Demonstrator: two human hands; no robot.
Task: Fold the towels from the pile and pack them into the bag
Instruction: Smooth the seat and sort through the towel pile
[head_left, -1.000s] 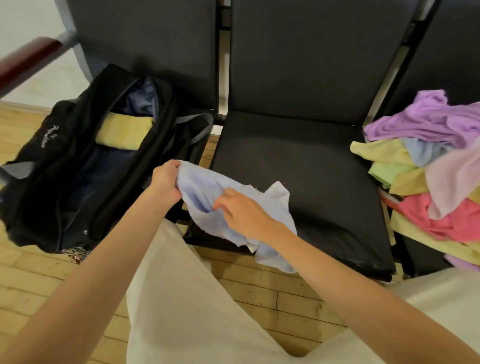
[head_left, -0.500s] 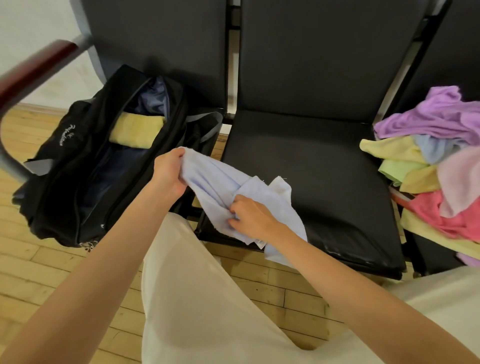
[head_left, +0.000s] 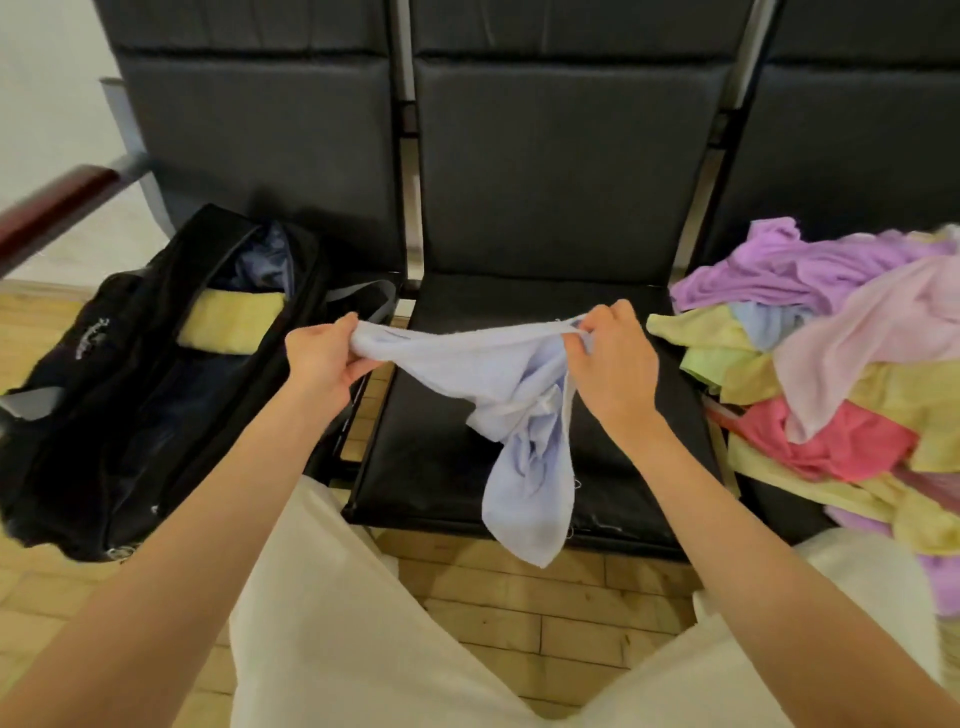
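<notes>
Light blue towel (head_left: 524, 415): held in the air above the middle black seat (head_left: 431, 467), top edge stretched between both hands, the rest hanging crumpled below the right side. Left hand (head_left: 324, 364): fingers and thumb curled round the towel's left corner. Right hand (head_left: 610, 358): fingertips pinching the right corner, bunched. Black bag (head_left: 104, 415): on the left seat, unzipped, a folded yellow towel (head_left: 231, 325) lying inside toward its far end; dark blue lining visible around it. Towel pile (head_left: 831, 374): on the right seat, unfolded, in purple, pink, yellow, green and red. Near edge: the person's pale trousers (head_left: 337, 623) over a wooden floor (head_left: 519, 597).
</notes>
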